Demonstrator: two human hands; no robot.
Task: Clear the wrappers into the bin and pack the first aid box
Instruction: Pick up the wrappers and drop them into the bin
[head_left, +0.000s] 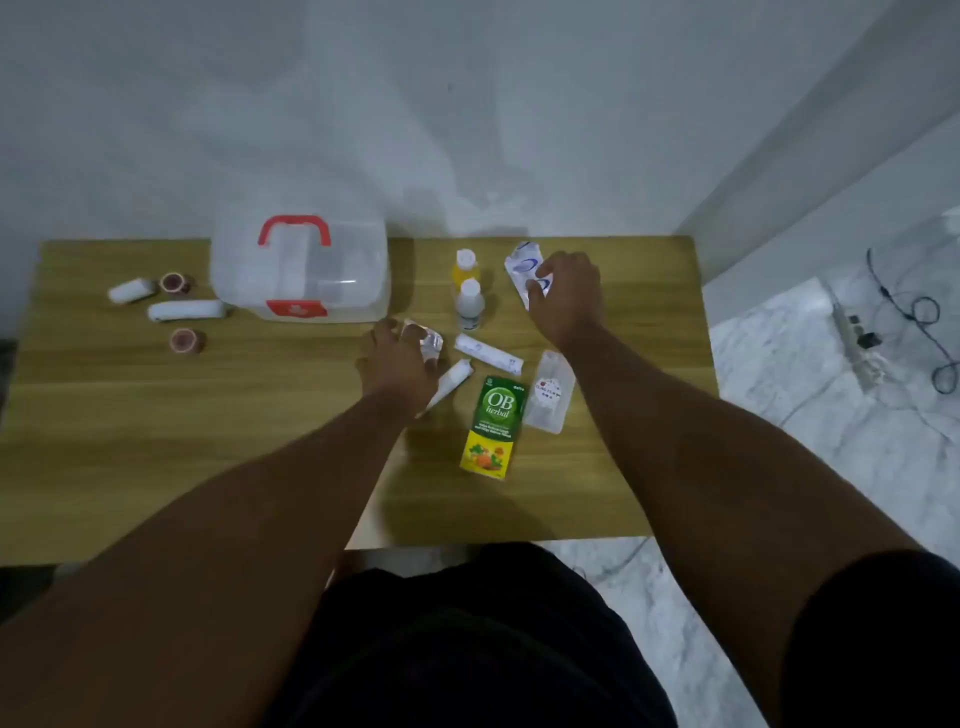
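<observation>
wooden table (156, 415) against white wall (467, 104), marble floor (805, 415).

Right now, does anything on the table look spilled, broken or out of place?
Nothing looks spilled or broken. Both bottles stand upright with caps on, and the first aid box sits closed. The only untidy items are wrappers: a crumpled one at the left hand, another at the right hand.
</observation>
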